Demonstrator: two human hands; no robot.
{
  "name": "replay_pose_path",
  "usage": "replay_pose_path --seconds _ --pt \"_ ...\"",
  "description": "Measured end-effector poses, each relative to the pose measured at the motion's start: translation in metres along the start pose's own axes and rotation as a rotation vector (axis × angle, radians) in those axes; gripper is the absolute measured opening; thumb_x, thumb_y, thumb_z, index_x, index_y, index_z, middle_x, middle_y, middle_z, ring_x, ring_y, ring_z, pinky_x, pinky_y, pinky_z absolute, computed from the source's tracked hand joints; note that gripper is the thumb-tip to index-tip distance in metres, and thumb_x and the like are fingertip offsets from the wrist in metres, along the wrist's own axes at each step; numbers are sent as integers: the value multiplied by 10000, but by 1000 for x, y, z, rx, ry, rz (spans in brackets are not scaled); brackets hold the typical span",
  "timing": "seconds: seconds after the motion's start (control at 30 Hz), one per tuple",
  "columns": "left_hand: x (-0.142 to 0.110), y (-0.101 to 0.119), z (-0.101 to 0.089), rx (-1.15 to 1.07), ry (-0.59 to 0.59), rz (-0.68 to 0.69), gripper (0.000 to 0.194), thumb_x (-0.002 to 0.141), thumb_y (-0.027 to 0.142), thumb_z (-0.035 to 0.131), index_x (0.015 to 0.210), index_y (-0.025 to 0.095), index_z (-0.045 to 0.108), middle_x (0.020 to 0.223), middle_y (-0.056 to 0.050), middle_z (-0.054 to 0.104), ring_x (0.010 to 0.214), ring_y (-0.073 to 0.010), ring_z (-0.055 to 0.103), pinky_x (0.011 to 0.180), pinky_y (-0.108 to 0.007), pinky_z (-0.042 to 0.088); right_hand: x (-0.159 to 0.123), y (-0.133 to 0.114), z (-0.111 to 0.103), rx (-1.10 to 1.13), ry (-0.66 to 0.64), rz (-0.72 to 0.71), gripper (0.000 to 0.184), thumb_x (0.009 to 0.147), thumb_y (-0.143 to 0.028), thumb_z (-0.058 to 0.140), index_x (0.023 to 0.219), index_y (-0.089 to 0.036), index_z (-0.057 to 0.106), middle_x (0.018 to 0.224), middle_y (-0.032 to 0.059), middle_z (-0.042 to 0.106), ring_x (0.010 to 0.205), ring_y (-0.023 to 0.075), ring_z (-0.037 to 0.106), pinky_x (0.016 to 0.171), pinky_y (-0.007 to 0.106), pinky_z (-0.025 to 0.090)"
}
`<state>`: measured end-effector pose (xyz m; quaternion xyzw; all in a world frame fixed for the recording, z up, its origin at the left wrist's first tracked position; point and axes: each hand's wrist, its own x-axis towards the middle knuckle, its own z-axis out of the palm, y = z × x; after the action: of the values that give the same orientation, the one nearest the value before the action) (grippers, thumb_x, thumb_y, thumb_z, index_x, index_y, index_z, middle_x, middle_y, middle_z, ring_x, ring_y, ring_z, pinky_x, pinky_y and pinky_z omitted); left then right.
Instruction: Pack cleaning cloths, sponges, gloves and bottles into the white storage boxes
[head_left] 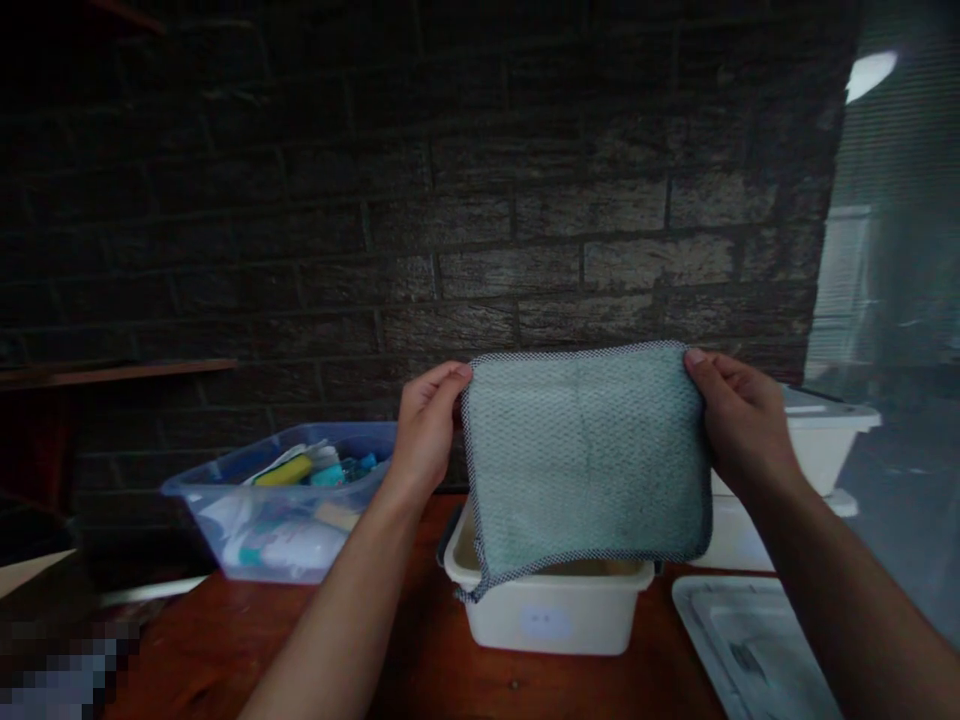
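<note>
A pale green textured cleaning cloth (585, 460) with a dark-and-white stitched border hangs spread out between my hands. My left hand (427, 425) pinches its upper left corner, and my right hand (739, 410) pinches the upper right corner. The lower left corner curls a little. Directly behind and below the cloth, a white plastic bin (551, 615) with a small label on its front stands on the table. The cloth covers most of the bin's opening, so what lies inside is hidden.
On the left, a translucent blue tub (202, 490) holds a bottle, a yellow item and other supplies. Stacked white bins (825, 450) stand at right, with a pale lid (757, 640) in front on the wooden table (420, 660). A dark brick wall (480, 200) rises behind.
</note>
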<state>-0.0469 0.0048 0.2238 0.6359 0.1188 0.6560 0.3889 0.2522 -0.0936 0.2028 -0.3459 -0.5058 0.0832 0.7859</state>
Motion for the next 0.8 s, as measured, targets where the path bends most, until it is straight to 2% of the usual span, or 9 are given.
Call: replay_pose_path --seconds 0.1,0.23,0.37,0.47,0.57,0.7,0.8 --pt "0 1 -1 35 -17 28 202 904 347 693 772 193 687 722 17 553 653 -127 464 594 -240 358 0 0 2 -3 -20 8 359 901 -530 715 741 -212 667 649 -10 535 573 139 430 515 282 323" --pt "3 0 -4 172 14 133 232 939 387 668 817 195 715 715 16 571 639 -124 462 578 -249 335 -2 -5 8 59 -82 74 391 864 -547 746 725 -199 635 647 -21 521 568 126 411 525 272 307" --pt "8 -11 -12 205 112 160 204 942 384 673 871 201 731 710 24 613 627 -130 478 586 -279 321 -3 -8 12 182 -197 159 363 808 -529 803 768 -199 655 696 -22 583 600 122 456 576 263 363" --pt "10 -19 -16 200 123 153 162 952 385 664 939 235 724 767 43 663 670 -147 519 634 -318 332 -3 -6 12 268 -267 190 342 767 -493 848 803 -196 683 735 -21 623 621 112 488 597 250 399" --pt "10 -21 -18 195 151 141 151 943 396 685 931 249 718 765 70 658 670 -128 506 649 -332 322 -3 -4 11 292 -328 232 347 740 -487 868 866 -204 710 811 -3 676 676 129 552 628 260 450" --pt "10 -18 -15 163 161 119 184 932 387 699 848 223 700 700 64 596 634 -104 467 607 -299 322 -4 -5 8 264 -337 244 331 746 -479 865 861 -207 715 822 0 682 695 137 572 635 262 454" --pt "9 -15 -12 161 151 127 210 940 385 685 829 208 689 699 48 570 618 -96 449 579 -270 323 -3 -6 6 212 -311 215 321 768 -476 851 771 -197 692 743 -9 634 631 124 512 587 260 407"
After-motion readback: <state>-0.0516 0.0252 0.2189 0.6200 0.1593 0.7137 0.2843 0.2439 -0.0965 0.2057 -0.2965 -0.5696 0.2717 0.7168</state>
